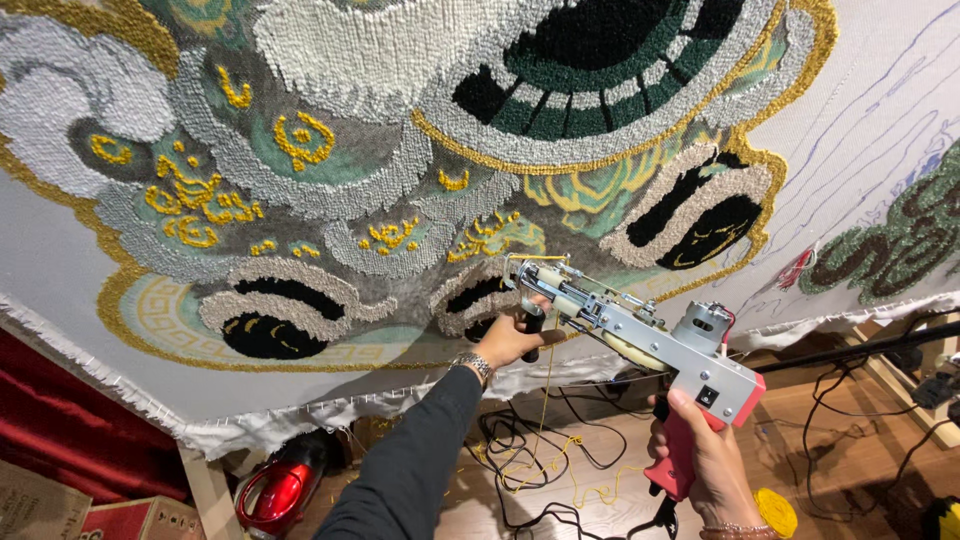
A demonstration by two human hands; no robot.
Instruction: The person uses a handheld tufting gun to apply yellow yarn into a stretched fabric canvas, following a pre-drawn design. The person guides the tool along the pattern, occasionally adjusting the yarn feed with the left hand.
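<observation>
Even, bright indoor light falls across the tufted cloth [300,150], so the yarn colours read clearly and no strong glare shows on it. The metal body of the tufting gun [640,330] catches a soft sheen. Below the cloth's lower edge the floor [800,440] sits dimmer, with shadow deepening toward the lower left corner. Focus is sharp across the middle. Wide-angle bending curves the cloth's edges and stretches the corners.

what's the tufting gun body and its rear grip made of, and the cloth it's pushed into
Tufting gun: the body looks like bare metal, silver-grey with a dull sheen. Rear grip, held by the right hand: likely pink-red moulded plastic, smooth and matte. Backing cloth: seemingly pale woven fabric, frayed along its edge; the tufted areas are looped yarn.
</observation>
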